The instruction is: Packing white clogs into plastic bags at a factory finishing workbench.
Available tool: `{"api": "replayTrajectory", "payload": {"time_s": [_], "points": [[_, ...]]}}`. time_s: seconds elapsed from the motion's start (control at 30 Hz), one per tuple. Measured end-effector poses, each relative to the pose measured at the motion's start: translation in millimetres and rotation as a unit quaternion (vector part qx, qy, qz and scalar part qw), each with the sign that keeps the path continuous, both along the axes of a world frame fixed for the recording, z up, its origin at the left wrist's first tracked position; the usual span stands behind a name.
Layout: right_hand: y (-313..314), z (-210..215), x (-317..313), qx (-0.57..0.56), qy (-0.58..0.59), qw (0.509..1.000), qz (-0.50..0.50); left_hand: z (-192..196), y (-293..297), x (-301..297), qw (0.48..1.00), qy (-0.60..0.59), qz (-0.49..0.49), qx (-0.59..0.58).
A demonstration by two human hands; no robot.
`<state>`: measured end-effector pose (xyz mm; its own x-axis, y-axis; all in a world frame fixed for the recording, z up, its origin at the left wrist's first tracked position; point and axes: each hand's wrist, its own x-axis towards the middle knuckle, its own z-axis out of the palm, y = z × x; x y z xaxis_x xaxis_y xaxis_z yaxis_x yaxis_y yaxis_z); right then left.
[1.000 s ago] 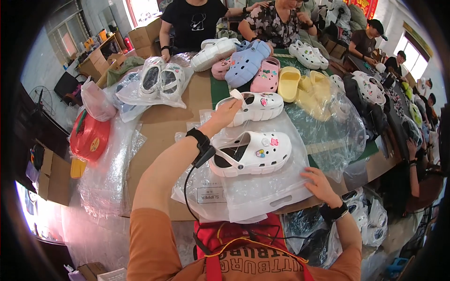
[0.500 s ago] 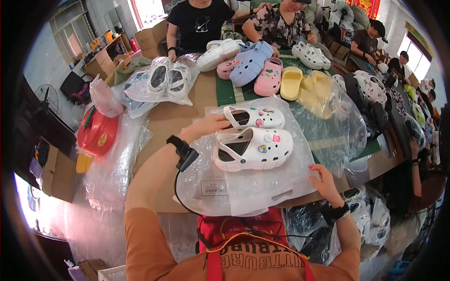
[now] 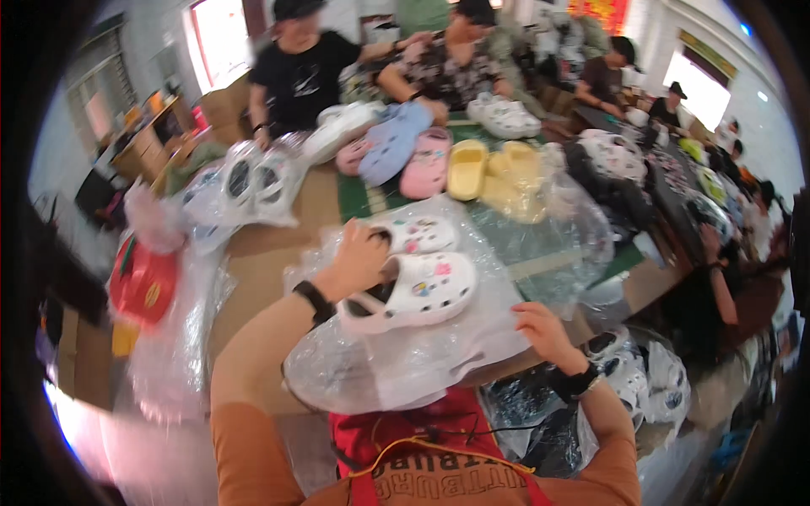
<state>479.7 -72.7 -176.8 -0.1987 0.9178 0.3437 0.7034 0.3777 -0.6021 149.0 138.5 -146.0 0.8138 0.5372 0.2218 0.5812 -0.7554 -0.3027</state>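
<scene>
Two white clogs with colourful charms lie side by side on a flat, translucent plastic bag (image 3: 337, 363) in front of me. My left hand (image 3: 354, 260) has its fingers curled over the heel of the far white clog (image 3: 426, 232), hiding part of it. Closer to me is the near white clog (image 3: 434, 295), its heel strap beside my left wrist. At the bag's right edge hovers my right hand (image 3: 544, 333), fingers loosely bent and apart, holding nothing.
Across the table lie a blue clog (image 3: 392, 148), a pink clog (image 3: 428, 164) and yellow slippers (image 3: 467, 169). Bagged clogs (image 3: 257, 185) and a red bag (image 3: 148, 282) are at left. Bagged white clogs (image 3: 629, 379) sit low right. Several people work beyond.
The view has shifted, moving the scene leftward. My left hand has closed over the far clog's heel; before, its fingers only reached the heel. My right hand stays near the bag's edge.
</scene>
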Motion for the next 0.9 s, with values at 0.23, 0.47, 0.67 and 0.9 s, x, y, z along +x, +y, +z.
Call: {"api": "replayTrajectory", "payload": {"time_s": [0.23,0.47,0.67,0.9], "points": [[4.4,-0.1,-11.8,0.079,-0.147,0.985,0.051,-13.4,9.0,16.3,0.993,-0.071,0.075,-0.055],[16.3,1.7,-14.5,-0.005,-0.139,0.990,-0.028,-14.6,11.4,5.3,0.983,-0.138,0.098,-0.074],[23.9,-14.8,8.6,-0.129,-0.105,0.984,0.063,10.6,7.2,-30.0,0.970,-0.226,0.078,-0.039],[44.2,9.6,-24.8,-0.196,-0.011,0.980,-0.014,15.7,-30.8,-146.2,0.968,-0.166,0.188,-0.026]]}}
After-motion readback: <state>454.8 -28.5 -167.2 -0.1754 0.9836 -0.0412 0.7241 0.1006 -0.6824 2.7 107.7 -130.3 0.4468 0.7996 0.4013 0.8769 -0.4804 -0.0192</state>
